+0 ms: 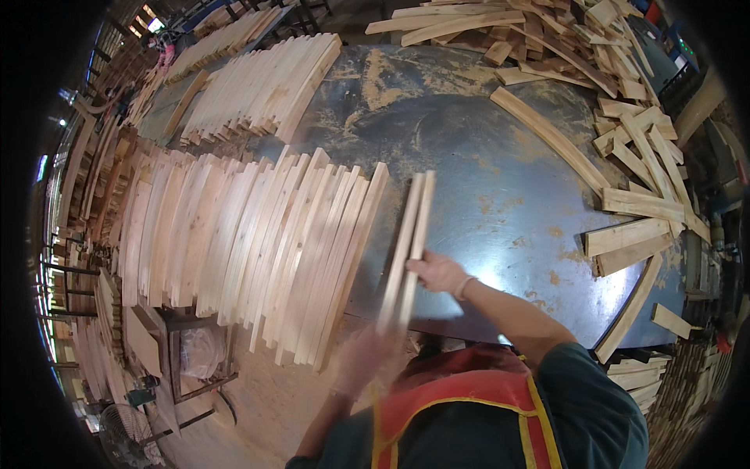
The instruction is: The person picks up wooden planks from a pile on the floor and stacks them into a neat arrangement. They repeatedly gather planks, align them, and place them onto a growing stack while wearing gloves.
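My right hand (pixel 439 273) is closed around two narrow pale wooden strips (pixel 416 223), held side by side over the metal table. They slant from upper right to lower left, and a thin gap shows between them. My left hand (pixel 366 361) is at their lower end, smeared by motion, so its fingers and grip cannot be made out. Just left of the strips lies a long row of similar wooden strips (pixel 258 242), packed side by side, with uneven ends jutting past the table's near edge.
The dark metal table (pixel 484 203) carries sawdust patches. A second row of strips (pixel 262 82) lies farther back. Loose offcuts (pixel 562 47) are heaped at the far right, more boards (pixel 633 242) along the right edge. A fan (pixel 123 430) stands on the floor at lower left.
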{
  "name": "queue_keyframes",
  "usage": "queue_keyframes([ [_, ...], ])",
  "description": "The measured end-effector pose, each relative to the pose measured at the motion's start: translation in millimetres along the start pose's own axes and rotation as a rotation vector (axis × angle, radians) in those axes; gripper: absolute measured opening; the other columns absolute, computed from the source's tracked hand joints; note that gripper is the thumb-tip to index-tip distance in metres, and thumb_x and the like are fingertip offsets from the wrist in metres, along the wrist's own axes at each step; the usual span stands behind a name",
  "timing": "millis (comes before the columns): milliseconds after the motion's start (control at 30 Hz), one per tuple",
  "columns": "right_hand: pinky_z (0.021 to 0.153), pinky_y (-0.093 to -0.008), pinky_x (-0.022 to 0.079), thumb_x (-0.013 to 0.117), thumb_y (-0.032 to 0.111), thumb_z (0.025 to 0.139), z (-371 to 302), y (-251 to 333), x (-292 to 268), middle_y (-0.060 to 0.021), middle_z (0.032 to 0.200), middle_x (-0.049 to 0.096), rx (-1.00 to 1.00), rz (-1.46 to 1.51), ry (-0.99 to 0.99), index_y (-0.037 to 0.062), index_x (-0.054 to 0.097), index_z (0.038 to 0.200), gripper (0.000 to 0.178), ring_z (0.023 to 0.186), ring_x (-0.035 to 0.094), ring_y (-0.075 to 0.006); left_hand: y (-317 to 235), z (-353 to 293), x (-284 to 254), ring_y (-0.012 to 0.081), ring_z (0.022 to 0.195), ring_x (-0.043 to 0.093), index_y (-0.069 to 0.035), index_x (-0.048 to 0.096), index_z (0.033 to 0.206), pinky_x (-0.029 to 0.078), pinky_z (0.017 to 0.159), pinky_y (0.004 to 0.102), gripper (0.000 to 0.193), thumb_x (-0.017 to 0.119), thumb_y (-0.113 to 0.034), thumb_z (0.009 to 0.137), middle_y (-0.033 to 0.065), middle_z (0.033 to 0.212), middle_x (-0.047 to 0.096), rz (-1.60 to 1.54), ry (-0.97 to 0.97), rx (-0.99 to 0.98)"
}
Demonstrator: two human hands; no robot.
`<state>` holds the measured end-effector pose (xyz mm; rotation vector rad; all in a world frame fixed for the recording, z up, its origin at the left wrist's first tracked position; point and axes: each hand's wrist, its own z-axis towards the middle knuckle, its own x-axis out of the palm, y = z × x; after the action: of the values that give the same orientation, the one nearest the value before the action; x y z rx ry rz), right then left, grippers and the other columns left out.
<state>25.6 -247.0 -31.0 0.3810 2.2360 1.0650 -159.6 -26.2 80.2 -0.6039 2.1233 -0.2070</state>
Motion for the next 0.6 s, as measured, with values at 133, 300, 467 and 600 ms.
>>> queue_keyframes([
  [133,0.104,-0.0468,0.054,0.060,0.057,0.098,45,59,37,-0.0293,0.137,0.067,-0.140,-0.174,-0.027,0.0140,0.061,0.143,0.062,0.124,0.067,-0.0428,39,14,35,0.0409,0.144,0.047,-0.010,0.048,0.157,0.040,0.117,0.0545,0.083,0.075,-0.047,0.088,0.0182,0.152,0.054,0.293,-0.485,0.211],
  [300,0.104,-0.0447,0.053,0.069,0.051,0.091,14,54,-37,-0.0238,0.135,0.070,-0.238,-0.034,0.019,0.0061,0.058,0.144,0.070,0.124,0.067,-0.0416,106,71,59,0.0388,0.158,0.031,-0.011,0.035,0.166,0.025,0.129,0.0563,0.100,0.077,-0.050,0.085,0.0169,0.164,0.042,0.533,-0.706,0.120],
  [467,0.103,-0.0443,0.055,0.071,0.041,0.090,-117,-67,-237,-0.0187,0.125,0.073,0.291,-0.615,-0.236,0.0130,0.061,0.137,0.056,0.120,0.070,-0.0353,73,79,46,0.0390,0.155,0.037,-0.009,0.040,0.163,0.029,0.127,0.0581,0.090,0.074,-0.045,0.088,0.0180,0.165,0.042,0.550,-0.675,0.117],
  [600,0.104,-0.0538,0.050,0.080,0.042,0.086,-207,-176,-300,-0.0104,0.141,0.067,0.590,-1.060,-0.177,0.0242,0.053,0.157,0.078,0.136,0.059,-0.0322,-25,71,43,0.0376,0.154,0.039,-0.009,0.045,0.161,0.031,0.125,0.0571,0.090,0.077,-0.046,0.086,0.0180,0.163,0.045,0.509,-0.532,0.311],
])
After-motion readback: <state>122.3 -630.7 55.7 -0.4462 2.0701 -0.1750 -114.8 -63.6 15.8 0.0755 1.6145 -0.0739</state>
